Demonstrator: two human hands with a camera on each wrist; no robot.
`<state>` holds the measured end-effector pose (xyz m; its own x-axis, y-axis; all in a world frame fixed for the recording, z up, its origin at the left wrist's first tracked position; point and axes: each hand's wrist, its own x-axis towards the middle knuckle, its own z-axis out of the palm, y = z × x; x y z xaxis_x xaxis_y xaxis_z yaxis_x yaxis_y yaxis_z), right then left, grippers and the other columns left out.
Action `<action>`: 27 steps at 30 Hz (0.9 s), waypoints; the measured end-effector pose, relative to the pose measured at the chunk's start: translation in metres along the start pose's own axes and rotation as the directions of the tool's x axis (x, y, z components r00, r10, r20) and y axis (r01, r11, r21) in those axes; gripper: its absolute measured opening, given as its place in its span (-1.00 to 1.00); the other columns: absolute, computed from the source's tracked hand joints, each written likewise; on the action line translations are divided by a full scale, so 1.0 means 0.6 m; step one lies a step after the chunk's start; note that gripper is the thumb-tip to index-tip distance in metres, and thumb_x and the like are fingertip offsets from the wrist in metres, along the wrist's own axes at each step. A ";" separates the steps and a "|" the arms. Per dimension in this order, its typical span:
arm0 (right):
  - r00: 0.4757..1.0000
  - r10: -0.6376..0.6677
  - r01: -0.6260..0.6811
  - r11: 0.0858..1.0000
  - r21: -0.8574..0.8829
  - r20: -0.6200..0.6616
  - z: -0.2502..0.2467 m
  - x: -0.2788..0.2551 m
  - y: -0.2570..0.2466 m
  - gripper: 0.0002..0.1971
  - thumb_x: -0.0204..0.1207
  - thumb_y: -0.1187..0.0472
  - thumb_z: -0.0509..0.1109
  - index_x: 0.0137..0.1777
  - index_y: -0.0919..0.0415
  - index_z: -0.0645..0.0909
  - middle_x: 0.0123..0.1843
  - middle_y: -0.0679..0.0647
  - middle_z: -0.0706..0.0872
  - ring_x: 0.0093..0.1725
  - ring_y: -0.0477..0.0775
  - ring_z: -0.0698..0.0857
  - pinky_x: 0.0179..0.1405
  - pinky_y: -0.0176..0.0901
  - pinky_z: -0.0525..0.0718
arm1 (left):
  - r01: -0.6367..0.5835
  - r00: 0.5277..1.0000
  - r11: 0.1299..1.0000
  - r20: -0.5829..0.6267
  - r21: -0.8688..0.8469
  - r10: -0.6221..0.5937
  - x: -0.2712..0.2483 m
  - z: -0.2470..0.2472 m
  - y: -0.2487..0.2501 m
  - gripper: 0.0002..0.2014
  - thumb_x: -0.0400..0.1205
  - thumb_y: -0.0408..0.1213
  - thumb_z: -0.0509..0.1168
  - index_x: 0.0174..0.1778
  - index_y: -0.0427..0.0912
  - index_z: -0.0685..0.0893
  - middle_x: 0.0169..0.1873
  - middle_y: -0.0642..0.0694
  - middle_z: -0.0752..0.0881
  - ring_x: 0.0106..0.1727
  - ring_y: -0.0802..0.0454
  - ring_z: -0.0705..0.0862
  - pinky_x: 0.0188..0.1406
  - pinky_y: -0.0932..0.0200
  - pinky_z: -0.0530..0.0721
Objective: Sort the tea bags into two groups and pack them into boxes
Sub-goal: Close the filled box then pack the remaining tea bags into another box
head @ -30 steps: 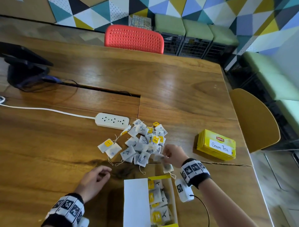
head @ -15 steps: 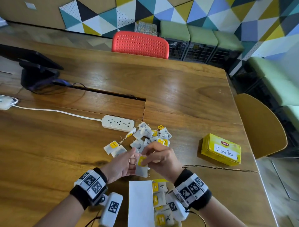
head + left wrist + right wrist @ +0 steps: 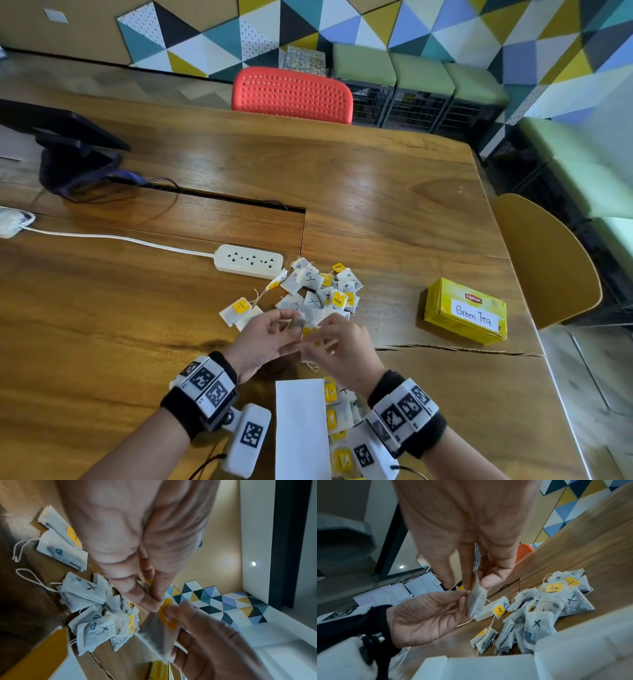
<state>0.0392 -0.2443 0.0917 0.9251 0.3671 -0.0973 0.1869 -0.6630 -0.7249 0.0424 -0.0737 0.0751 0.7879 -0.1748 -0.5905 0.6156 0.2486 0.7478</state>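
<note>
Both hands meet over the near edge of the tabletop (image 3: 376, 192), between the pile (image 3: 322, 291) of loose tea bags and the open box (image 3: 337, 421) that sits at the near edge, just under the wrists. The left hand (image 3: 263, 339) and the right hand (image 3: 342, 346) each pinch the same bag (image 3: 159, 632), thumb against fingertips, the left at its upper end by the yellow tag (image 3: 167, 614) and the right lower down. The bag hangs with its long axis roughly upright, edge-on to the right wrist view. The open box lies straight toward the person from the bag, nearer the right wrist, so the right hand looks the likelier one to drop it in; the closed Green Tea box (image 3: 466, 311) lies well apart toward the right edge. Which group this bag belongs to cannot be told, since no mark on it is readable. The head view hides the bag almost wholly behind the fingers but shows both boxes; the left wrist view shows the bag's dark face and tag, and the right wrist view shows crosses and blue marks on the pile's bags.
</note>
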 end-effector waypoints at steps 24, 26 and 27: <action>0.960 0.278 -0.251 0.889 0.384 -0.016 0.003 0.051 0.025 -0.77 0.19 0.30 0.71 -0.38 0.04 0.71 -0.36 0.03 0.76 -0.33 -0.02 0.73 -0.22 -0.14 0.76 | -0.040 0.999 0.990 0.027 -0.137 0.044 0.008 0.010 -0.016 -0.58 0.59 0.09 0.29 0.07 -0.22 0.71 -0.40 -0.03 0.69 -0.35 0.14 0.55 -0.19 0.20 0.44; 0.948 0.319 -0.282 0.822 0.495 0.010 0.003 0.057 0.014 -0.81 0.20 0.32 0.71 -0.33 0.15 0.72 -0.35 0.15 0.76 -0.31 0.12 0.76 -0.18 0.03 0.81 | -0.081 0.995 0.982 0.044 -0.168 0.090 0.013 0.006 -0.021 -0.45 0.40 0.09 0.50 0.19 -0.20 0.70 -0.12 -0.15 0.80 -0.08 0.03 0.68 0.05 0.09 0.52; 0.944 0.324 -0.298 0.772 0.561 0.056 -0.003 0.061 0.009 -0.83 0.23 0.35 0.68 -0.27 0.24 0.72 -0.35 0.16 0.75 -0.32 0.10 0.76 -0.21 -0.02 0.81 | -0.091 0.994 0.979 0.039 -0.180 0.099 0.015 0.003 -0.022 -0.55 0.45 -0.04 0.49 0.19 -0.21 0.70 -0.02 -0.19 0.81 0.02 -0.02 0.69 0.08 0.12 0.56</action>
<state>0.0745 -0.2353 0.0855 0.9159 0.1683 -0.3645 -0.3167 -0.2553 -0.9135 0.0415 -0.0803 0.0604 0.8451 -0.1864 -0.5011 0.5287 0.4312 0.7312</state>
